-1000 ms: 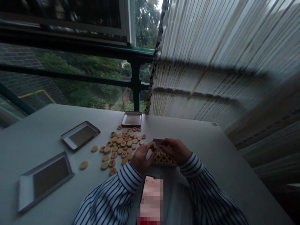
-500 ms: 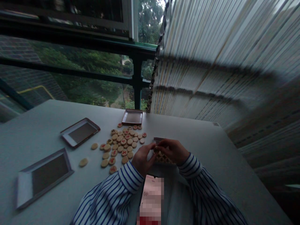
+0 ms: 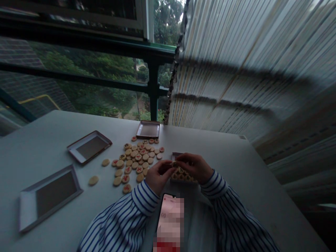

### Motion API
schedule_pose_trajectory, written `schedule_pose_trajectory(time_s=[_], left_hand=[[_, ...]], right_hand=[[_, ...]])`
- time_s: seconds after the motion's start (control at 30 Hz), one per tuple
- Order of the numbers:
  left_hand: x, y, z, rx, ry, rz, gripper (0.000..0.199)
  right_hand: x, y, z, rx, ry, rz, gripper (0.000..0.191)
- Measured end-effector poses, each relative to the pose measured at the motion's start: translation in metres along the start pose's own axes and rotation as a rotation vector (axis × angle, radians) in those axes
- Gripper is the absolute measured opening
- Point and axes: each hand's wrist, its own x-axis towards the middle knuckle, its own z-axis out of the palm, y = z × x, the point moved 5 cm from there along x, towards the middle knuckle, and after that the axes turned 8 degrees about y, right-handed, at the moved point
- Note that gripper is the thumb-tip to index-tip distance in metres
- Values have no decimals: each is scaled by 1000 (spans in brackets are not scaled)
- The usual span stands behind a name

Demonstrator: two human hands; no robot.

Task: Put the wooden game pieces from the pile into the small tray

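Both my hands meet over a small box (image 3: pixel 181 181) in which round wooden Chinese chess pieces (image 3: pixel 185 177) lie in rows. Between the fingertips of my left hand (image 3: pixel 158 175) and my right hand (image 3: pixel 196 168) a single chess piece (image 3: pixel 174 163) is pinched, partly hidden by the fingers. My right hand covers much of the box's far and right parts. To the left of my hands, a loose heap of chess pieces (image 3: pixel 138 157) spreads over the table, some showing red or black characters, others blank side up.
On the white table (image 3: pixel 99 217), three shallow trays or lids lie apart: a small one (image 3: pixel 148 137) at the back, a brown-edged one (image 3: pixel 83 162) and a larger one (image 3: pixel 52 214) at left. A phone (image 3: pixel 168 217) lies below my hands. Behind stand a window and a curtain (image 3: pixel 210 87).
My left hand has shifted slightly left and its fingers have changed their hold. The pinched piece sits slightly higher, and the rows in the box show more clearly.
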Motion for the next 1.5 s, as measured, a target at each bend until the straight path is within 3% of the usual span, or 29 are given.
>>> schedule_pose_trajectory(time_s=[0.3,1.17,1.5], left_hand=[[4,3,-4,-172,65,-99,27],[4,-1,-5,-150,71,-137,26],[3,-3,-5,-191,78,-182,23]], right_hand=[[-3,-2,2,43,-46,23,21],[-3,-3,5,-10,-70,5,22],[-6,-6,10,-6,-164,-21,19]])
